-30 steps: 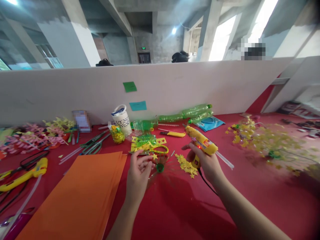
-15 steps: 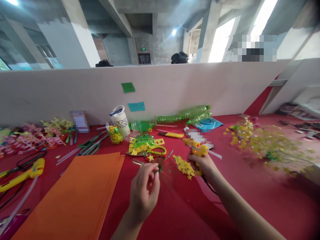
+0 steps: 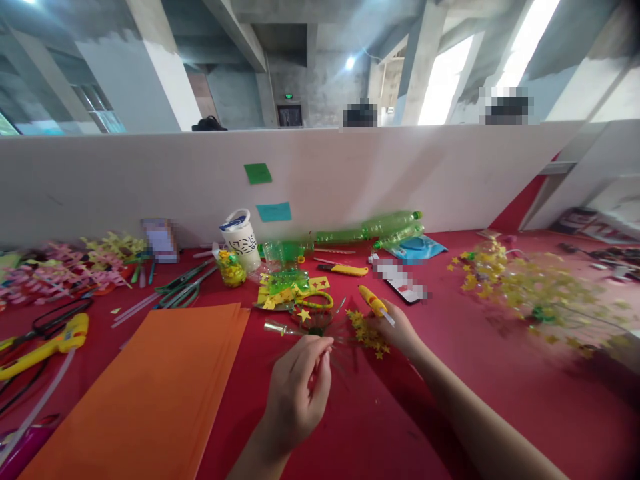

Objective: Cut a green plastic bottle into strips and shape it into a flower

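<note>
Low over the red table, my left hand [image 3: 300, 387] is closed in a pinch at the near side of a clear plastic piece with a dark green centre [image 3: 316, 330] and thin strips fanning out. The fingertips seem to grip one of its strips, partly hidden. My right hand [image 3: 397, 337] is wrapped round a yellow hot glue gun [image 3: 373, 302], with a pale glue stick [image 3: 389, 319] showing at its back end. Beside that hand lies a pile of small yellow stars [image 3: 367, 333]. A single yellow star [image 3: 304, 314] is beyond the fanned strips, near yellow-handled scissors [image 3: 320, 301].
Orange sheets [image 3: 145, 387] lie on the left, near a second yellow glue gun [image 3: 65, 340]. Behind are a white cup [image 3: 240, 240], a yellow cutter knife [image 3: 349, 271], green bottles [image 3: 370, 230] and a phone [image 3: 403, 283]. Star-covered stems [image 3: 530, 287] spread to the right.
The glue gun in my right hand has tilted and shifted left and slightly down, uncovering the phone behind it. My left hand has moved slightly right and down, still pinched.
</note>
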`<state>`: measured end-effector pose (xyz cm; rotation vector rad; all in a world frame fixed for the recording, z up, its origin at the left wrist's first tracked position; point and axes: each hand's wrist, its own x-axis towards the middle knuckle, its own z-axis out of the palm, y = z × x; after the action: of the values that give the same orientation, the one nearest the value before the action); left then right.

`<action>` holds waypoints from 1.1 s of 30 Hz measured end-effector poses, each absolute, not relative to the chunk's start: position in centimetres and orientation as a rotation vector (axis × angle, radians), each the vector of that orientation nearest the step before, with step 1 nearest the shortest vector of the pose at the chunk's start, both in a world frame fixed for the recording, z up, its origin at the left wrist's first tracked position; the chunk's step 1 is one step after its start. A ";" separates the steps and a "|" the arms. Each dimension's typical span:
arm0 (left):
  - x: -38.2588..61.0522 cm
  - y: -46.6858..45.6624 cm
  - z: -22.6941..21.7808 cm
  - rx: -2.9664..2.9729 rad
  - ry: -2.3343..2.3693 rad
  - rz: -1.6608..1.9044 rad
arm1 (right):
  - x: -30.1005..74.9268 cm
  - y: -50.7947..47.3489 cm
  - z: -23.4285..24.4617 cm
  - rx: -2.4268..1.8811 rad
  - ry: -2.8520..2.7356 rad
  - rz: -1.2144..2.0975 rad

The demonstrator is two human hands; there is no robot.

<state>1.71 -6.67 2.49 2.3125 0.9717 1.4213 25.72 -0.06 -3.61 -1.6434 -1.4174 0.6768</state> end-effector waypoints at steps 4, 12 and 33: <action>1.8 -6.6 2.5 2.299 0.917 1.447 | 25.6 0.1 -4.4 -1.680 -1.403 0.705; 1.7 -6.5 2.7 2.308 0.956 1.465 | 25.2 -0.5 -2.1 -1.675 -1.230 0.774; 2.6 -7.0 3.3 2.108 1.056 1.188 | 18.5 -7.5 5.7 -1.173 -1.259 1.220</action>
<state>2.57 -6.98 3.31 2.1079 1.0559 1.1879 18.52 -7.52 5.73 -1.1734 -1.2590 1.2201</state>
